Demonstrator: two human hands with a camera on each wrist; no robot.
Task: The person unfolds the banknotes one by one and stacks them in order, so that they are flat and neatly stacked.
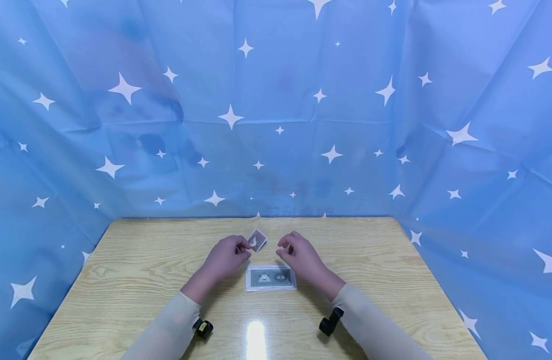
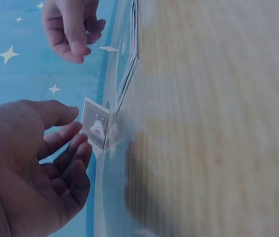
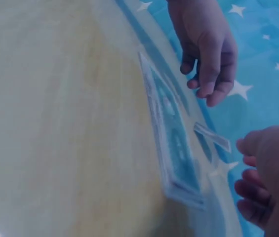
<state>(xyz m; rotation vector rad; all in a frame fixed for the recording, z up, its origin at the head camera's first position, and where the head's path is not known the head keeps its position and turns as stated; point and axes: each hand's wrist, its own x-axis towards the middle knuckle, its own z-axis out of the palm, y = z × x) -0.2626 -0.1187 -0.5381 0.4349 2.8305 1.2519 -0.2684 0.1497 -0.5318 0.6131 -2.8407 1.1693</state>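
Observation:
A small grey card with a white creature printed on it (image 1: pixel 257 240) is propped at a tilt on the table, between and slightly beyond the two hands. In the left wrist view that card (image 2: pixel 96 123) appears beyond the fingertips. My left hand (image 1: pixel 228 255) hovers just left of it, fingers loosely curled around nothing. Across from it, my right hand (image 1: pixel 300 255) also hangs loosely curled, apart from the card. Nearer to me lies a flat rectangular stack of grey-green printed paper (image 1: pixel 271 278) with white edges, also seen from the side in the right wrist view (image 3: pixel 171 133).
The light wooden table (image 1: pixel 145 280) ends at a blue curtain with white stars (image 1: pixel 276 125), which also hangs at both sides. A bright light reflection shows on the tabletop near the front. Each wrist carries a small black camera (image 1: pixel 332 321).

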